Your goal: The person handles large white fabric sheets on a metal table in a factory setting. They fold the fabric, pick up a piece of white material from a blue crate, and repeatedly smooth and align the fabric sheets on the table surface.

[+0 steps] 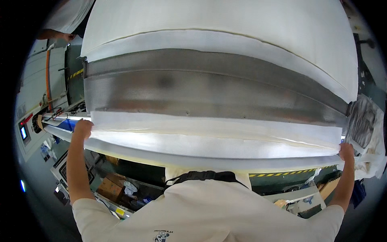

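A long strip of white fabric [209,126] stretches across in front of me, with a raised seam or fold line along its length. My left hand [84,128] is closed on its left end, fingers pinching the edge. At the far right end my right hand [346,151] is closed on the corner; its fingertips are partly hidden. Beneath and beyond the strip lies a shiny metal plate [209,90] with small screws along its near side. A wide sheet of white fabric [225,20] covers the far part.
A pale rounded rail [181,162] runs along the near side. At left stands a machine panel with a small lit screen [23,132]. Another person's hand [67,36] shows at the upper left. Grey bundled material in clear plastic [365,129] sits at right; a cardboard box [111,187] lies below left.
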Tool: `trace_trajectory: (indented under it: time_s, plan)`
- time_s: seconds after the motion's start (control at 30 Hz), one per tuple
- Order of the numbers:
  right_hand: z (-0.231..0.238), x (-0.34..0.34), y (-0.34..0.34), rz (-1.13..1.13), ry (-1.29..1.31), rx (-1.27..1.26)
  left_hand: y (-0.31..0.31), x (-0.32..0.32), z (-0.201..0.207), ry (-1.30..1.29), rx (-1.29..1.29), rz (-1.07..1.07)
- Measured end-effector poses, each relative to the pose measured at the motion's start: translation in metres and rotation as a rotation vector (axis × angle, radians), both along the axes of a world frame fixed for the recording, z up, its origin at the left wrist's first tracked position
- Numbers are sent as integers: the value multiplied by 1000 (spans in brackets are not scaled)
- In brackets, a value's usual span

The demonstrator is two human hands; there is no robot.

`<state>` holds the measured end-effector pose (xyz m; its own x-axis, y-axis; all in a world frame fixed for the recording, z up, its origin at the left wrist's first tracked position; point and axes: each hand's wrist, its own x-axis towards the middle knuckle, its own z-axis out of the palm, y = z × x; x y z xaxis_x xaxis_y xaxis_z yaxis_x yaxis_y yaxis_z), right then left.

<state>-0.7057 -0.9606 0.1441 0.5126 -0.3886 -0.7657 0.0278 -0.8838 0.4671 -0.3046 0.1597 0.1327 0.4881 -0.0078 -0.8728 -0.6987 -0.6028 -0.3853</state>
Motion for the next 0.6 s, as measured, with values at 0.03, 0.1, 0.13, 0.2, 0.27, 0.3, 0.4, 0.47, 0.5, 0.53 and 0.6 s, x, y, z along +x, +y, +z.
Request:
trace_trajectory:
  time_s: [0.03,0.1,0.13,0.2,0.27,0.3,0.4,0.47,0.5,0.53,0.6]
  plan:
    - [1,-12,7,-10,79,-45,-24,-9,-10,67,71,-4]
    - [-7,-20,24,-7,221,-110,-36,-22,-17,173,186,61]
    - [-6,-27,26,64,242,-99,-35,-30,-22,183,193,74]
    - [-16,-33,32,58,239,-62,-20,-42,-29,194,215,87]
    - [-27,-42,36,82,228,-64,-7,-50,-38,273,258,79]
    - [-35,-58,30,99,213,-87,-15,-48,-42,218,255,129]
    - [-43,-100,-14,227,191,-42,1,-54,-53,-7,250,236]
    - [-47,-134,-29,332,76,-20,14,-36,-56,-224,349,258]
    - [-38,-136,-44,300,163,-142,32,-37,-63,-257,423,263]
    - [-40,-144,-38,204,167,-95,31,-27,-55,-336,437,339]
    - [-67,-141,1,96,357,-119,10,-7,-15,-498,453,491]
